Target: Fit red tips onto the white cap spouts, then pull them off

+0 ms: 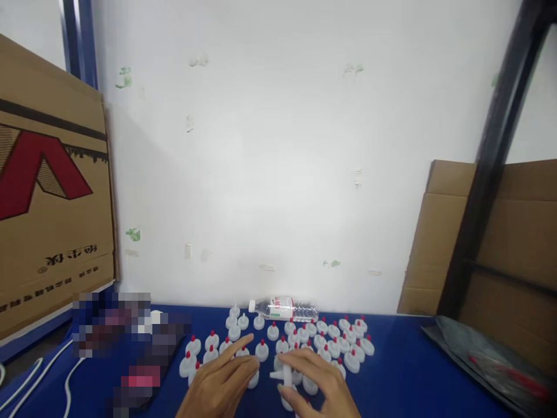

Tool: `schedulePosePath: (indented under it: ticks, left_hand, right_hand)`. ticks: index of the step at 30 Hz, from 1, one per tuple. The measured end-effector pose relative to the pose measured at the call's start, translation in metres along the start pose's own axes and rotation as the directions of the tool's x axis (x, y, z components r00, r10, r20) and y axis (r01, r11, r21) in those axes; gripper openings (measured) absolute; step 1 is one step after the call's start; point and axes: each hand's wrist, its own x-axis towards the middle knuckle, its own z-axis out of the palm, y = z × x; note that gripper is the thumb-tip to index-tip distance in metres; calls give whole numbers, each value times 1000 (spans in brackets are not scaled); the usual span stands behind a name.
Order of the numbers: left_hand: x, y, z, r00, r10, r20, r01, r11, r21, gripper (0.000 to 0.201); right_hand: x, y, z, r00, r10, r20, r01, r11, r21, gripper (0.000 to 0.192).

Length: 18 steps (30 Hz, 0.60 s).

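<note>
My right hand [319,380] pinches a white plastic nozzle cap [286,375] between thumb and fingers. The cap lies on its side, its bare spout pointing left, with no red tip on it. Left of it, apart from the cap, my left hand [220,380] has one finger stretched out and the others bent together; what they hold, if anything, is hidden. A white cap [253,381] shows beside the bent fingers. Around both hands stand many white nozzle caps with red tips [261,350]. Several caps without red tips [234,332] stand toward the back.
A clear plastic bottle [285,309] lies on the blue table [383,383] against the white wall. A large printed carton [56,191] stands at left, near white cables [39,377]. At right are a grey plastic bag [487,360], a dark post and cardboard [439,232].
</note>
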Motion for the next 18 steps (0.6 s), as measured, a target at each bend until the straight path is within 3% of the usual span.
schedulePosePath:
  ticks: [3, 8, 13, 18]
  left_hand:
    - [1, 1, 0, 1000, -22, 4, 23, 996, -90, 21]
    - [-6, 4, 1, 999, -48, 7, 49, 985, -167, 17]
    - [-10, 8, 5, 999, -51, 4, 51, 985, -162, 19]
    - [-5, 12, 3, 999, -33, -5, 33, 998, -53, 26]
  right_hand:
    - [6, -8, 15, 998, 68, -15, -67, 997, 22, 40]
    - [-4, 6, 27, 993, 109, -37, -110, 994, -16, 40]
    - [-16, 12, 29, 997, 70, -36, -71, 997, -42, 40]
    - [-22, 5, 31, 989, -26, -146, 13, 996, -93, 38]
